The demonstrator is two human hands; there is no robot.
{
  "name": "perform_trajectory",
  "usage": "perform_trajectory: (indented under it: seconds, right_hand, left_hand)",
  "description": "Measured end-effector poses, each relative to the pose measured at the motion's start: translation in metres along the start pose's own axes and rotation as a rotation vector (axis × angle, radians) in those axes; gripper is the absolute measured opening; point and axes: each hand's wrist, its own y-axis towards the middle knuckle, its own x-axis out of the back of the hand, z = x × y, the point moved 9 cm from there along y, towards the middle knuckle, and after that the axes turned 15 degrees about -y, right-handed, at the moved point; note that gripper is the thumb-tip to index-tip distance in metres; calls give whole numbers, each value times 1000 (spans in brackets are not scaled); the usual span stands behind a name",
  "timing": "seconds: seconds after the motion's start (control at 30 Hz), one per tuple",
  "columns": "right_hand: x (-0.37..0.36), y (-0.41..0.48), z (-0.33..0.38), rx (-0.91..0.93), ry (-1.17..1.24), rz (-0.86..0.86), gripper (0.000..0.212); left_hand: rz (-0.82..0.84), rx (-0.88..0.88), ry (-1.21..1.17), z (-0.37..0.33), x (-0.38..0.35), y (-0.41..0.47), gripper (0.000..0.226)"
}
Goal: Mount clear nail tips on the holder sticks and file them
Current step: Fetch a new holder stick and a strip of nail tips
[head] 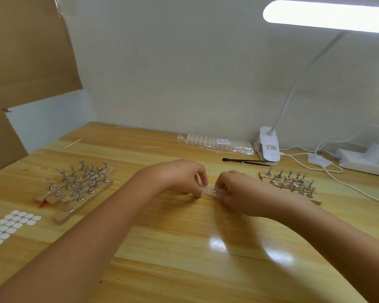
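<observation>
Mid-worktop, left hand point(184, 176) and right hand point(232, 189) each pinch one end of a crumpled clear packet point(209, 190), probably pulling it open for nail tips; holder sticks point(79, 182) stand within reach toward the left edge.

Hands, left point(181, 174) and right point(235, 190), on a crumpled clear strip point(210, 190).

Forearms are stretched forward; left hand point(182, 176) and right hand point(236, 191) are held close, fingers curled, a clear crinkled piece point(210, 190) pinched between them.
</observation>
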Motion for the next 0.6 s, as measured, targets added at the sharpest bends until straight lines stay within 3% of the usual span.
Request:
perform_trajectory:
  seconds: [0.13, 0.2, 0.27, 0.5, 0.6]
  right_hand:
    - [1, -10, -11, -1, 88, 14, 59]
    - [-1, -17, -18, -33, 56, 44, 82]
    - [-4, -20, -18, -44, -10, 65, 89]
    - [-4, -10, -14, -70, 13, 48, 34]
    - [-4, -2, -19, -101, 81, 21, 26]
  left_hand:
    - [-22, -17, -14, 1, 2, 0, 20]
    - [-25, -19, -8, 0, 2, 1, 20]
    - [-21, -20, -20, -1, 0, 1, 21]
    - [10, 4, -113, -2, -4, 1, 25]
    - [1, 14, -218, 0, -6, 3, 22]
